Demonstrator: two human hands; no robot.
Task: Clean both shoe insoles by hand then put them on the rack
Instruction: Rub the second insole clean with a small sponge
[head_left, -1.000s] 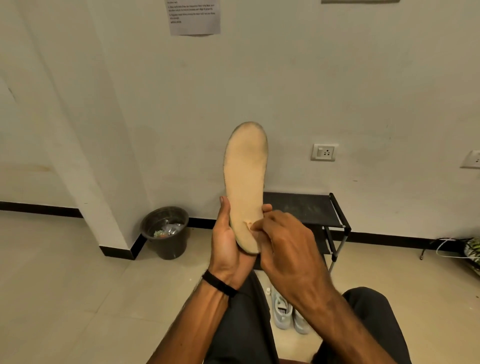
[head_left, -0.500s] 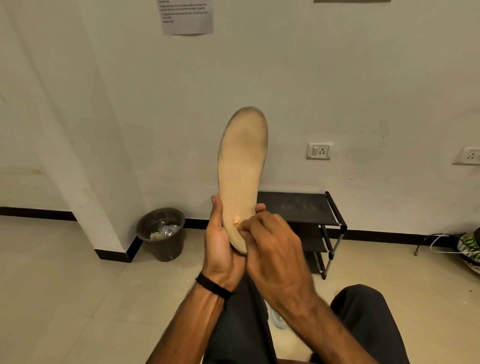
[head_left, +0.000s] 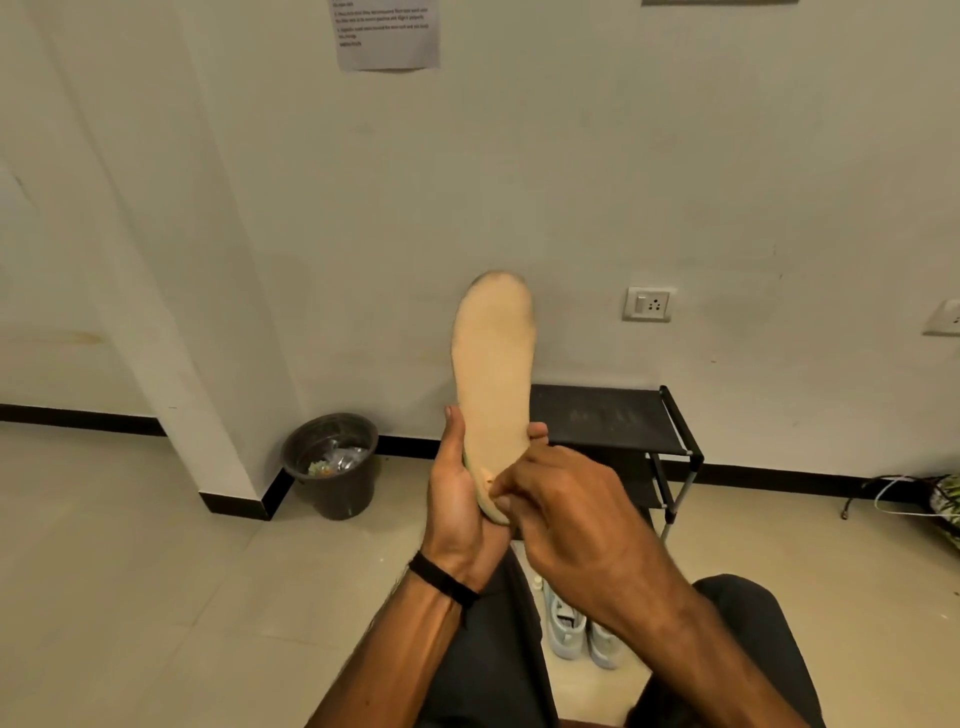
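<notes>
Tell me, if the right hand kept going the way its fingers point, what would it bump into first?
The right hand points up-left, and its fingers already touch the heel of the insole, so it meets that first. Right behind sits the left hand gripping the insole.

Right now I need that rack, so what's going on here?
A seated person is cleaning an insole by hand. The left hand holds it upright by the heel, and the right hand picks at a small bit near the heel. The rack by the wall has no insole on top yet. The shoes sit on the floor.
</notes>
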